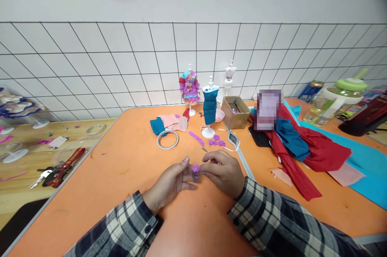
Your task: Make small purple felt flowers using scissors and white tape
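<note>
The piece (196,168) is coloured purple, the tabletop (121,168) orange; sleeves (117,226) are checked black, grey and cream; white tiles (184,39) are lined black.

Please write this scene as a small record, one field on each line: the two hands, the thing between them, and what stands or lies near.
Right hand: fingers pinch the small purple piece
Left hand: fingers slightly curled beside it; whether they also grip it is unclear
Surface: orange table
Beyond the hands: loose purple pieces, mannequin in blue cloth
Left of these: silver ring, partly over folded cloth
Right of mannequin: open cardboard box
Far right: red cloth
</note>
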Action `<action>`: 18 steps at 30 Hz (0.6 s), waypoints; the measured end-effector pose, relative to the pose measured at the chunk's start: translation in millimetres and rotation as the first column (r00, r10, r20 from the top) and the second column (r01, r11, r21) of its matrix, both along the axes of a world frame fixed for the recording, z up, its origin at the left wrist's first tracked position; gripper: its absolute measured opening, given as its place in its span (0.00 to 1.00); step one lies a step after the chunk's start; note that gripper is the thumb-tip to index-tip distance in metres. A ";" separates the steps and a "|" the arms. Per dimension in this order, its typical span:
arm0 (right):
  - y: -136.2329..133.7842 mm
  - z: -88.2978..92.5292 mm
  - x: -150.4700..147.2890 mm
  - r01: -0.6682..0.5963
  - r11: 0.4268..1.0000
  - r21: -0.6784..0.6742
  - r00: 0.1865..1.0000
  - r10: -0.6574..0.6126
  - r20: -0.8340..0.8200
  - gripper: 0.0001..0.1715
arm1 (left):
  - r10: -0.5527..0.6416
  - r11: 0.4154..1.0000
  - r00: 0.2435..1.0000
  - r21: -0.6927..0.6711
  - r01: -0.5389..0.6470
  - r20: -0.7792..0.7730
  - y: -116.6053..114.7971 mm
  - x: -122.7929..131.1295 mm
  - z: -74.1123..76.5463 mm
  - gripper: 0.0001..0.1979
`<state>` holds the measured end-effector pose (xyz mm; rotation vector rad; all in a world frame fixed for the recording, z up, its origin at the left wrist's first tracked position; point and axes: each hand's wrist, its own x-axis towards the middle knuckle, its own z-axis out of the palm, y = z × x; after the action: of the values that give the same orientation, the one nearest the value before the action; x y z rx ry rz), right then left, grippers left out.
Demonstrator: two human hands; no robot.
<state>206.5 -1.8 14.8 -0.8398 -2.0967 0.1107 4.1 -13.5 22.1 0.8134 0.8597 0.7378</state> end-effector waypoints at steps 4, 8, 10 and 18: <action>-1.8 1.3 2.1 -0.038 0.997 0.073 0.996 0.032 0.087 0.10 | 0.023 0.999 0.998 -0.040 -0.021 0.050 -0.4 0.2 -0.5 0.10; -1.7 2.7 -1.7 0.011 0.978 -0.210 0.992 -0.037 -0.119 0.17 | 0.102 0.994 0.995 0.037 -0.101 -0.018 1.0 1.9 -2.1 0.08; -0.7 1.3 -5.4 -0.004 0.915 -0.404 0.980 -0.077 -0.185 0.16 | 0.126 0.989 0.990 0.087 -0.121 -0.058 1.3 2.6 -3.2 0.09; 5.5 -15.3 -18.3 -0.106 0.723 -0.683 0.929 -0.172 -0.327 0.06 | 0.171 0.960 0.971 0.250 -0.126 -0.168 1.7 6.8 -9.2 0.11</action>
<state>188.2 3.7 -0.5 -1.1802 -1.6548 1.0200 10.9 -11.7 12.9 1.0528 1.0236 0.9194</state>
